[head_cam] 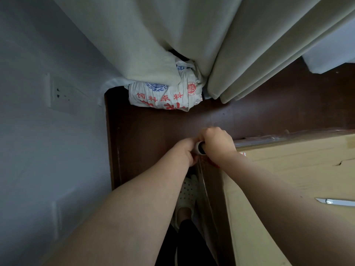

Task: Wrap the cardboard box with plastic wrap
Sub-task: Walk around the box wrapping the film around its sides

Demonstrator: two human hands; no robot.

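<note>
A large cardboard box (pixel 299 169) fills the lower right, its top facing me. Clear plastic wrap (pixel 272 138) lies stretched along its far edge and down its left side. At the box's near-left corner, my right hand (pixel 217 143) grips a plastic wrap roll (pixel 200 148), whose open tube end shows between my hands. My left hand (pixel 187 152) holds the roll from the left, its fingers mostly hidden behind the roll and the box corner.
A utility knife blade (pixel 334 202) lies on the box top at the right. A printed white sack (pixel 165 93) sits on the dark wooden floor (pixel 153 127) under cream curtains (pixel 211 35). A grey wall (pixel 48 131) with a socket runs along the left. My slippered foot (pixel 187 192) shows below.
</note>
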